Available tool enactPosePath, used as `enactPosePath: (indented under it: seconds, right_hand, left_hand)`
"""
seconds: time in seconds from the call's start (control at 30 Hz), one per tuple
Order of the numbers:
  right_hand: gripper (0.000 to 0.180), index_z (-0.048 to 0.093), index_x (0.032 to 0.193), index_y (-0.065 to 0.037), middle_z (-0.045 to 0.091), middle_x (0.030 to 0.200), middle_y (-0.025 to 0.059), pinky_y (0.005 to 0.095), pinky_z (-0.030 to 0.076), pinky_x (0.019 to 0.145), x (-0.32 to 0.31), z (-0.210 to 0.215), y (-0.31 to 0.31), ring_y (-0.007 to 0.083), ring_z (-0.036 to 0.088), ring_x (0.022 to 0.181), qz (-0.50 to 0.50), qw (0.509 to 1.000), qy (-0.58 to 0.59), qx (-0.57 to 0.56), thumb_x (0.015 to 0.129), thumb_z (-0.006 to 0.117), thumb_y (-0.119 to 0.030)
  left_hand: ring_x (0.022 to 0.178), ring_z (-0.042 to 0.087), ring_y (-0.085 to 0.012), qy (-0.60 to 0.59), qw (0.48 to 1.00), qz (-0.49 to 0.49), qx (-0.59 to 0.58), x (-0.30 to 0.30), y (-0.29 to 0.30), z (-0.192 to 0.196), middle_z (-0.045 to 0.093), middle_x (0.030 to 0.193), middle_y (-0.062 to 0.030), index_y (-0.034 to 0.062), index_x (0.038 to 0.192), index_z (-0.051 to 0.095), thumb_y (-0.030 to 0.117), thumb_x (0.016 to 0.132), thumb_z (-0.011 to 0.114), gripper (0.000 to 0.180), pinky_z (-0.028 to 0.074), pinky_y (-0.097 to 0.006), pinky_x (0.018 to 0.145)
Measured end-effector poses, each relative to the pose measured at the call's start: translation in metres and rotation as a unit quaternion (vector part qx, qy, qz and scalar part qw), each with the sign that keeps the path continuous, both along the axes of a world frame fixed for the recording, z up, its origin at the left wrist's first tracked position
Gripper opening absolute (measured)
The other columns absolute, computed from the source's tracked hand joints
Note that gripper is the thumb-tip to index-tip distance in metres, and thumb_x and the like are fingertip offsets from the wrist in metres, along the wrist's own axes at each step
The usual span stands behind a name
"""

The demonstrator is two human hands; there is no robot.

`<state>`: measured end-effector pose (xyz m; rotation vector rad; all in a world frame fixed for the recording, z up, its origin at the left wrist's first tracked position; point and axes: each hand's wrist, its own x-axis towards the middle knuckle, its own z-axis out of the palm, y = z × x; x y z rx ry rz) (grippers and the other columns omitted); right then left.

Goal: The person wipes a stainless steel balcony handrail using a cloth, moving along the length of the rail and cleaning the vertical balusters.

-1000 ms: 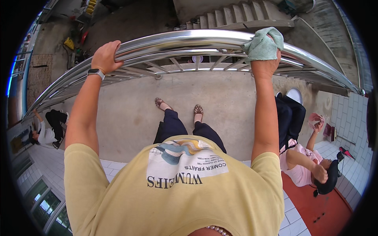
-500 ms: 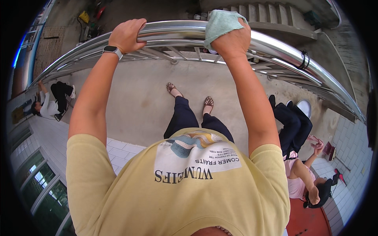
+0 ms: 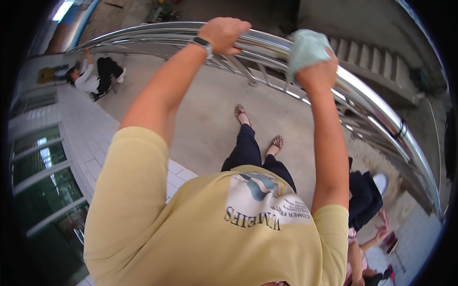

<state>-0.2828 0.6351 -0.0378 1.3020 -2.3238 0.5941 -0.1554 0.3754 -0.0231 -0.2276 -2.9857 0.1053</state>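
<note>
A shiny metal railing [image 3: 269,42] curves across the scene in front of me. My left hand [image 3: 224,35], with a watch [image 3: 204,46] on its wrist, is closed over the top rail, its thumb on the near side. Farther right, my right hand [image 3: 318,72] grips a pale green cloth [image 3: 307,46] and presses it around the same rail. The cloth drapes over the rail and hides part of my fingers. Both arms reach out straight from my yellow shirt.
Behind the railing, concrete steps [image 3: 369,59] lie at the right. A person in a white top [image 3: 87,80] sits at the far left, one hand raised to the railing. Another person in pink [image 3: 358,257] sits at the lower right. A black tie [image 3: 403,128] circles the rail.
The whole view has turned and tilted. My left hand has shifted right along the rail, closer to my right hand, which still holds the cloth on the rail.
</note>
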Motion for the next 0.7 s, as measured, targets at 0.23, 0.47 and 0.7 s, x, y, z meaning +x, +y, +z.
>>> enactPosePath:
  seconds: [0.23, 0.47, 0.7]
  right_hand:
    - [0.028, 0.064, 0.108, -0.010, 0.065, 0.108, 0.0096, 0.0368, 0.048, 0.088, -0.025, -0.007, 0.067, 0.0269, 0.061, 0.101, -0.076, 0.995, 0.057, 0.035, 0.082, 0.058, -0.019]
    - [0.026, 0.062, 0.108, -0.010, 0.065, 0.102, 0.0093, 0.0373, 0.049, 0.082, -0.060, -0.013, 0.125, 0.0272, 0.061, 0.096, -0.114, 0.980, 0.144, 0.083, 0.084, 0.056, -0.018]
    - [0.026, 0.061, 0.094, -0.016, 0.064, 0.086, 0.0079, 0.0462, 0.048, 0.064, -0.095, -0.020, 0.175, 0.0322, 0.060, 0.080, -0.190, 0.975, 0.022, 0.113, 0.093, 0.039, -0.029]
  left_hand:
    - [0.076, 0.060, -0.0255, 0.020, 1.000, -0.004, 0.001, 0.006, 0.005, 0.007, 0.058, 0.078, -0.0052, 0.0130, 0.097, 0.055, 0.031, 0.054, 0.081, 0.053, 0.049, -0.038, 0.067]
    - [0.076, 0.060, -0.0243, 0.013, 1.000, 0.007, 0.010, 0.007, 0.004, 0.012, 0.059, 0.078, -0.0039, 0.0135, 0.093, 0.055, 0.032, 0.055, 0.080, 0.050, 0.048, -0.037, 0.066]
    - [0.078, 0.060, -0.0239, 0.025, 0.999, 0.006, 0.030, 0.012, 0.004, 0.009, 0.060, 0.080, -0.0036, 0.0129, 0.094, 0.055, 0.032, 0.055, 0.079, 0.050, 0.049, -0.036, 0.067]
